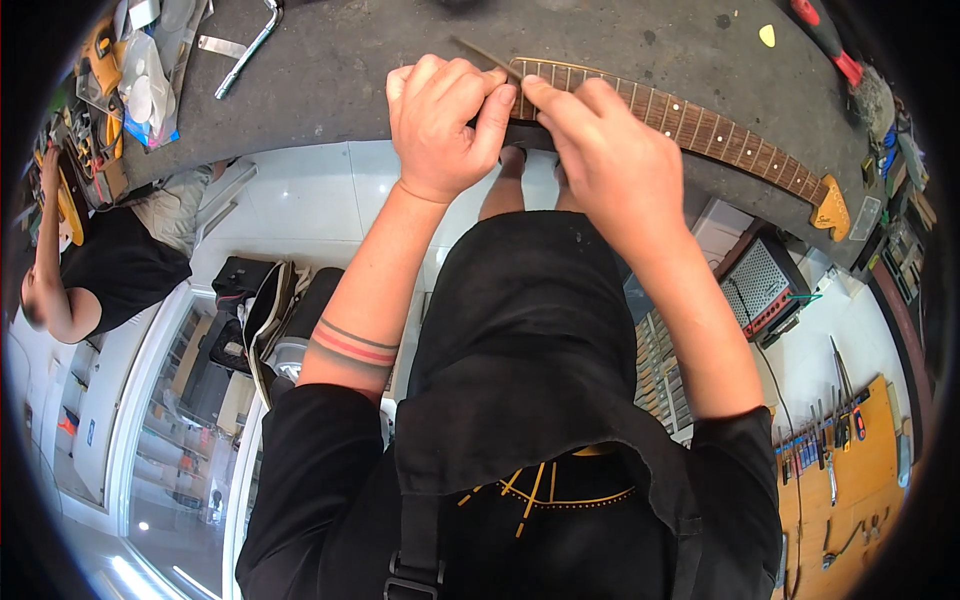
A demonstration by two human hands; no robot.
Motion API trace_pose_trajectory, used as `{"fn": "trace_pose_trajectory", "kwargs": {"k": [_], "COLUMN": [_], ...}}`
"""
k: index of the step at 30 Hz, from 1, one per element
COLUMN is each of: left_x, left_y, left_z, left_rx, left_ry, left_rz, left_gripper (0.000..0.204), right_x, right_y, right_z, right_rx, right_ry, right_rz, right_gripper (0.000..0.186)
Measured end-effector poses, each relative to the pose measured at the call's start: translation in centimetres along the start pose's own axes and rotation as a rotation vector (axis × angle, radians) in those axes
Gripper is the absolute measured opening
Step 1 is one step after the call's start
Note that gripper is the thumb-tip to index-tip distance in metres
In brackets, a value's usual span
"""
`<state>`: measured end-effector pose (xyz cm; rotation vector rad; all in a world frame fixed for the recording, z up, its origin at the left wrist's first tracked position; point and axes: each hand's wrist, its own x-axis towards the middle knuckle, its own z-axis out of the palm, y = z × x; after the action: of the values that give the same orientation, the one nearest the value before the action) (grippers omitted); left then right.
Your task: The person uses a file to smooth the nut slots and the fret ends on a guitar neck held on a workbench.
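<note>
A guitar neck (690, 122) with a dark wooden fretboard and pale dot inlays lies along the bench's near edge, its headstock (831, 209) pointing right. At its left end, a thin dark file (480, 52) slants across, its far tip sticking out past my knuckles. My left hand (447, 125) is closed, thumb and index fingertips meeting at the file beside the neck's end. Fingers bent, my right hand (612, 140) pinches the file's near end over the first frets. The exact contact between file and neck is hidden by my fingers.
A socket wrench (248, 50) and plastic bags (148, 90) lie on the dark bench (330, 70) at left. A yellow pick (767, 36) and a red-handled brush (845, 62) are at right. Another person (110, 260) works at far left. An amplifier (765, 285) stands below the bench.
</note>
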<state>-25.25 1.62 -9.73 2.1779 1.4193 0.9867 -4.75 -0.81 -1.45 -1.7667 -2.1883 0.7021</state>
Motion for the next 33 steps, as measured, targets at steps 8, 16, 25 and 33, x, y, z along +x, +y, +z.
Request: {"fn": "trace_pose_trajectory", "kwargs": {"k": [8,16,25,33], "left_x": [0.6,1.8,3.0,3.0], "left_y": [1.4,1.7,2.3,5.0], "left_z": [-1.5,-2.3,-3.9,-4.2], "left_rx": [-0.040,0.007,0.047,0.132], "left_ry": [-0.063,-0.365,-0.506,-0.508], "left_rz": [-0.045,0.011,-0.062,-0.089], "left_gripper": [0.037,0.069,0.062,0.063], "right_x": [-4.9,-14.4,-16.9,-13.2], "right_y": [-1.2,2.1,13.0,24.2], "right_z": [-3.4,-10.4,-15.2,-18.1], "right_rx": [0.261,0.192,0.064,0.025], "right_ry": [0.075,-0.025,0.168,0.182], "right_rz": [0.155,0.422,0.388,0.278], "right_gripper": [0.030,0.037,0.032,0.029]}}
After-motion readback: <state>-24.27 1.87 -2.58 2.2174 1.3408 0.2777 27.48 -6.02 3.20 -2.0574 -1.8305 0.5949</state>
